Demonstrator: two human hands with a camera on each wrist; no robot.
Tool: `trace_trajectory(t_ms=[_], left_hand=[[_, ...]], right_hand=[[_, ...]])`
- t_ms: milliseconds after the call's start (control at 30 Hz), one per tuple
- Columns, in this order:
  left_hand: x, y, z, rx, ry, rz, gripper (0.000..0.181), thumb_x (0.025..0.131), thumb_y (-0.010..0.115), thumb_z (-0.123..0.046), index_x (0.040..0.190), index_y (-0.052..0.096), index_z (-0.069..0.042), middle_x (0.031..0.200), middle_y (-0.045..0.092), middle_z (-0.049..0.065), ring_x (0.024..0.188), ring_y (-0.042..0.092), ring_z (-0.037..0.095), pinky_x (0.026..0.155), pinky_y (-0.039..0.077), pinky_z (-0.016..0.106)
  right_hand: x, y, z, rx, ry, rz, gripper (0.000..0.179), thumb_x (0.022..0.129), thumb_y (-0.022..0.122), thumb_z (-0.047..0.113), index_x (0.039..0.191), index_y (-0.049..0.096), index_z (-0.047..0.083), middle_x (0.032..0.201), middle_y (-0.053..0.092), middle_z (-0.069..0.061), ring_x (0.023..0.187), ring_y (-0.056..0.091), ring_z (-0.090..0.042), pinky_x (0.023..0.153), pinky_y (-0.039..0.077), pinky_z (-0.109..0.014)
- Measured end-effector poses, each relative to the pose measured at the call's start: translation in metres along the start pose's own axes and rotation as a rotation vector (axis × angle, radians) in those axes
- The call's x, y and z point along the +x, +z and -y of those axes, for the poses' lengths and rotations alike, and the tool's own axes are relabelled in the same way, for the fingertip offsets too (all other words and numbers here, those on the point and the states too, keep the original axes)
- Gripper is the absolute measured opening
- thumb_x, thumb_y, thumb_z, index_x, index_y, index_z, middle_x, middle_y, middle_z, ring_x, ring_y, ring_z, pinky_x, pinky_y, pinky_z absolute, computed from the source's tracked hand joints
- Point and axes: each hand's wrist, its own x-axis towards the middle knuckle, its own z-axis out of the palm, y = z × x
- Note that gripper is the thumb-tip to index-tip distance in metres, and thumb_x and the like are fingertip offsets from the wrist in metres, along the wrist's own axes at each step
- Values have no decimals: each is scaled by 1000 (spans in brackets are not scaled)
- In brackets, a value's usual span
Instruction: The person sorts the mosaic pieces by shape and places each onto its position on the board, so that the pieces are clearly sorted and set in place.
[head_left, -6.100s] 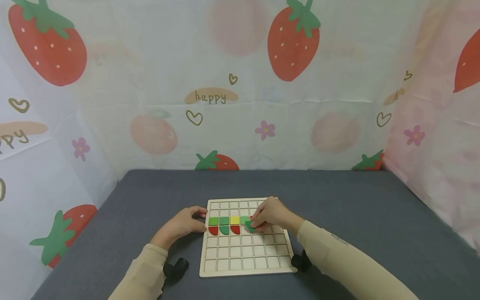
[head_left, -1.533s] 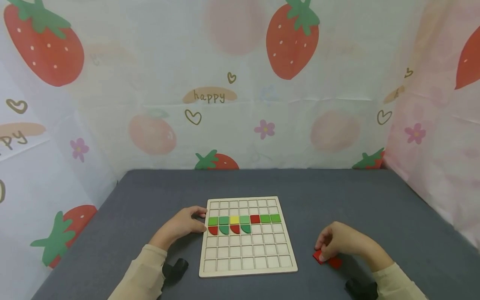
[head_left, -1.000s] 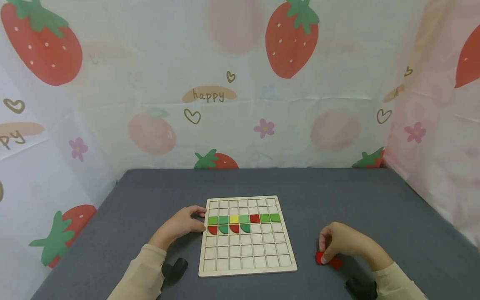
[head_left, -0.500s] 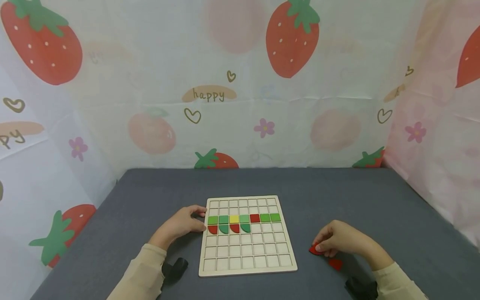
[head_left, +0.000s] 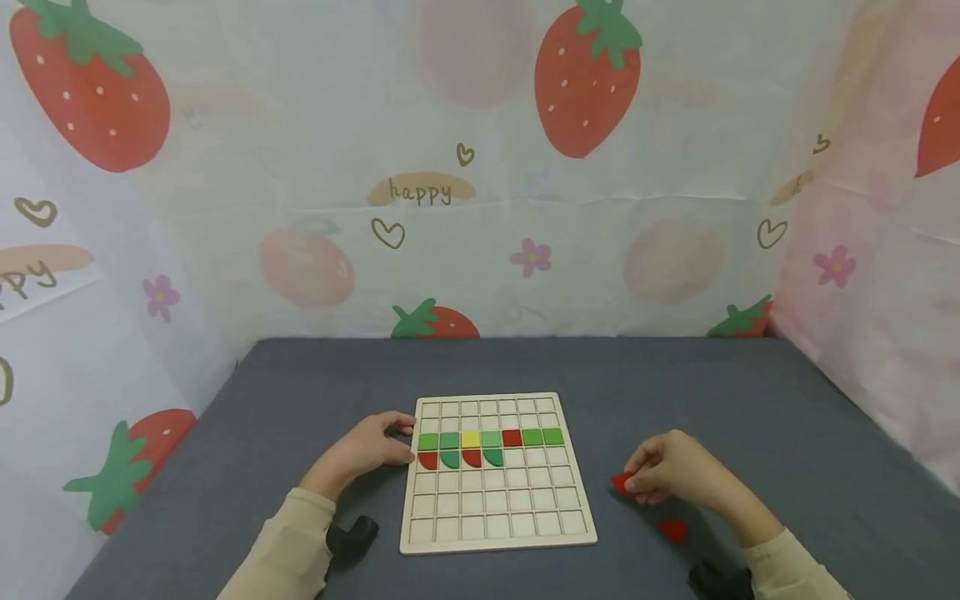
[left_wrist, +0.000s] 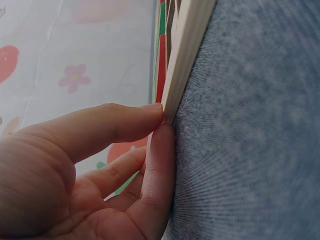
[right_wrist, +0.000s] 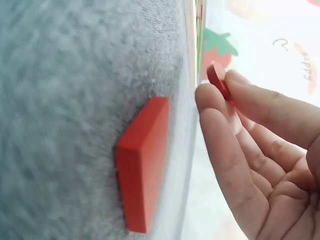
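Observation:
A pale wooden grid board [head_left: 498, 546] lies on the table. Its third row is filled with square tiles in greens, yellow and red; the row below starts with several red and green quarter-round tiles [head_left: 471, 457]. At the board's left edge my left hand [head_left: 365, 442] rests, thumb and fingertips against the rim, as the left wrist view shows up close. Right of the board, my right hand [head_left: 678, 471] pinches a small red tile [right_wrist: 217, 79] between thumb and fingers, raised over the cloth. A second red tile [head_left: 673, 531] lies on the table below that hand.
Dark grey cloth [head_left: 315, 375] covers the table. Behind it and at both sides hang white sheets [head_left: 480, 250] printed with strawberries. A black wrist camera [head_left: 352, 540] sits by the left cuff, another [head_left: 718, 579] by the right.
My right hand has gone from over the board to the red tiles at the right, taken one and lifted it slightly. The fourth row has gained a green quarter-round tile. The left hand has stayed.

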Motion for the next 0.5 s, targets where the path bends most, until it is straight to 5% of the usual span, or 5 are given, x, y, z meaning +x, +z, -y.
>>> trace_trajectory(t_ms=[500], left_hand=[[-3,0,-2,-10,11,-4,62,78,71,-3,137,53,4,123,58,16,100,55,22,84,48,35]], right_hand=[[14,9,19,50,29,-27,18,82,79,9,91,74,-6,78,75,-10,66,71,-17,64,60,-36]])
